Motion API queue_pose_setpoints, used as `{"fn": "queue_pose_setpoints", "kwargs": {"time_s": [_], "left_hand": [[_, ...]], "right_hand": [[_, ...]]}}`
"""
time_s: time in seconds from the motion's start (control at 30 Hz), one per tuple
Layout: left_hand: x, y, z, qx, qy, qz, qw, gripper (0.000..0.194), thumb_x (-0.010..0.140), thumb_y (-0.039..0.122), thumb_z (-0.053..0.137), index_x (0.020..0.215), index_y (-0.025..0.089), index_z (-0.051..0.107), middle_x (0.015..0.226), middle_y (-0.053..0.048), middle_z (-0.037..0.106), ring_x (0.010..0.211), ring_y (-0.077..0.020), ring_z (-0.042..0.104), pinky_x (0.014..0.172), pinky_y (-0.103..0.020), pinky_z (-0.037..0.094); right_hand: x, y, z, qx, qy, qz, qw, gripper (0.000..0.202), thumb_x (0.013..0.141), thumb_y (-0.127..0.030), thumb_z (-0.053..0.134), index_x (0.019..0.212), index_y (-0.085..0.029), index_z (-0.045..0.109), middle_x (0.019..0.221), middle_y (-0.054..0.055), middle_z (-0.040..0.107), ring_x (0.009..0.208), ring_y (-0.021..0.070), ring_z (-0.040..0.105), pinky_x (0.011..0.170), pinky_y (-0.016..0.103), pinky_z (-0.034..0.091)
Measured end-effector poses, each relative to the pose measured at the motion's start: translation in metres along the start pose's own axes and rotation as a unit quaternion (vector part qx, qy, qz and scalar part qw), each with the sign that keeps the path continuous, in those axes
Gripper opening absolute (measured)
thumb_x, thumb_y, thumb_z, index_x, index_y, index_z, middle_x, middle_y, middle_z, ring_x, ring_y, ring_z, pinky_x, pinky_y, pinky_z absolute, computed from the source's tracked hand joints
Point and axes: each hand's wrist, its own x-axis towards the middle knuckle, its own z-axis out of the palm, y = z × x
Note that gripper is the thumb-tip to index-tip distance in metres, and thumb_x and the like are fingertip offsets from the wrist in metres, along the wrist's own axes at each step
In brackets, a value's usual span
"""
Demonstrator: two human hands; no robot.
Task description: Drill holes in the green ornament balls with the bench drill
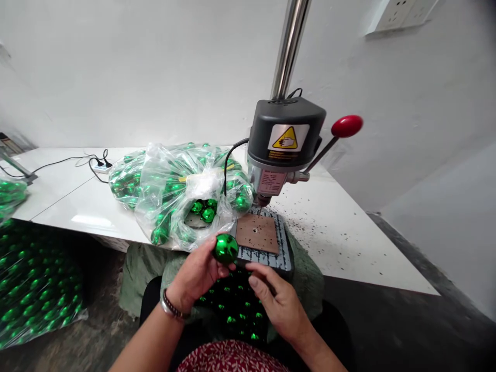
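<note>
One green ball [225,249] in left grip [197,271], right grip [281,304] nearby

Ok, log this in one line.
left hand: holding shiny green ball | right hand: empty, near ball | dark grey drill press head: above brown square board

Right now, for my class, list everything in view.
Held ball: one, green, left grip.
Bagged balls: many, green, in clear bags, table and lower left.
Lower balls: many, green, between forearms.
Drill press: one, grey, on table.
Lever: one, red-knobbed, drill's right.
Base: one, grey, beneath drill.
Board: one, brown, on base.
Chips: many, dark, right of base.
Table: at least one, white, beneath drill.
Power strip: one, white, table's left.
Cables: several, black, table left.
Wall sockets: several, white, upper right.
Sacking: count unclear, green, below table.
Patterned cloth: one, red, bottom.
Left grip: one, holding ball.
Right grip: one, open, near base.
</note>
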Motion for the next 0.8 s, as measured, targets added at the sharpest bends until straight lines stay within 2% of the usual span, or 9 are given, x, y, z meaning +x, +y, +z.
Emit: {"fn": "queue_pose_setpoints", "kwargs": {"time_s": [0.1,0.23,0.33,0.4,0.47,0.57,0.7,0.8], "left_hand": [[-0.004,-0.029,0.009,-0.050,-0.023,-0.024,0.998,0.048,0.076,0.049,0.076,0.113,0.020,0.063,0.093,-0.004,0.068,0.074,-0.0121,0.064,0.062,-0.020,0.049],[-0.003,-0.044,0.013,-0.014,-0.050,-0.028,0.998,0.048,0.077,0.045,0.077,0.116,0.020,0.065,0.103,-0.007,0.069,0.087,-0.0143,0.063,0.077,-0.025,0.050],[0.001,-0.042,0.016,0.090,-0.043,0.003,0.995,0.051,0.072,0.037,0.080,0.117,0.019,0.064,0.106,-0.006,0.068,0.094,-0.0172,0.061,0.084,-0.028,0.048],[0.008,-0.036,0.019,0.192,-0.012,0.044,0.980,0.048,0.071,0.036,0.079,0.113,0.018,0.065,0.103,-0.004,0.068,0.094,-0.0178,0.060,0.086,-0.028,0.047],[0.021,-0.028,0.022,0.289,0.025,0.099,0.952,0.042,0.074,0.037,0.075,0.109,0.018,0.065,0.100,-0.003,0.068,0.093,-0.0178,0.059,0.085,-0.028,0.046],[0.051,-0.018,0.026,0.384,0.058,0.167,0.906,0.036,0.078,0.040,0.068,0.106,0.017,0.066,0.101,-0.003,0.069,0.093,-0.0189,0.059,0.086,-0.029,0.046],[0.087,-0.013,0.028,0.434,0.097,0.166,0.880,0.038,0.077,0.042,0.068,0.104,0.015,0.069,0.098,-0.006,0.072,0.091,-0.0207,0.062,0.084,-0.031,0.048],[0.099,-0.014,0.028,0.454,0.116,0.155,0.870,0.040,0.076,0.044,0.070,0.103,0.016,0.071,0.096,-0.007,0.074,0.089,-0.0215,0.064,0.083,-0.030,0.049]], "right_hand": [[0.008,-0.011,-0.001,-0.023,0.078,-0.022,0.996,0.054,0.086,-0.055,0.055,0.123,-0.018,0.064,0.084,0.004,0.066,0.068,0.0072,0.059,0.068,0.017,0.053],[0.009,-0.007,-0.002,-0.065,0.097,-0.026,0.993,0.052,0.082,-0.050,0.062,0.126,-0.021,0.065,0.091,0.006,0.068,0.075,0.0095,0.062,0.077,0.020,0.056],[0.005,0.001,-0.004,-0.041,0.101,-0.027,0.994,0.048,0.085,-0.047,0.060,0.125,-0.022,0.065,0.094,0.005,0.068,0.079,0.0091,0.064,0.080,0.019,0.056],[0.004,0.007,-0.009,-0.012,0.114,-0.008,0.993,0.048,0.085,-0.046,0.060,0.125,-0.021,0.065,0.093,0.005,0.068,0.076,0.0077,0.063,0.075,0.017,0.055],[0.003,0.011,-0.016,0.011,0.138,0.020,0.990,0.047,0.085,-0.047,0.058,0.122,-0.020,0.066,0.090,0.005,0.068,0.072,0.0070,0.061,0.069,0.016,0.054],[0.000,0.016,-0.027,0.021,0.164,0.048,0.985,0.042,0.086,-0.051,0.055,0.106,-0.018,0.072,0.089,0.007,0.069,0.075,0.0091,0.063,0.067,0.017,0.052],[-0.007,0.021,-0.036,0.028,0.160,0.069,0.984,0.046,0.086,-0.056,0.053,0.098,-0.017,0.073,0.081,0.007,0.070,0.069,0.0103,0.062,0.061,0.018,0.051],[-0.012,0.023,-0.037,0.033,0.152,0.079,0.985,0.048,0.085,-0.058,0.052,0.097,-0.017,0.073,0.075,0.006,0.068,0.065,0.0097,0.061,0.061,0.018,0.052]]}}
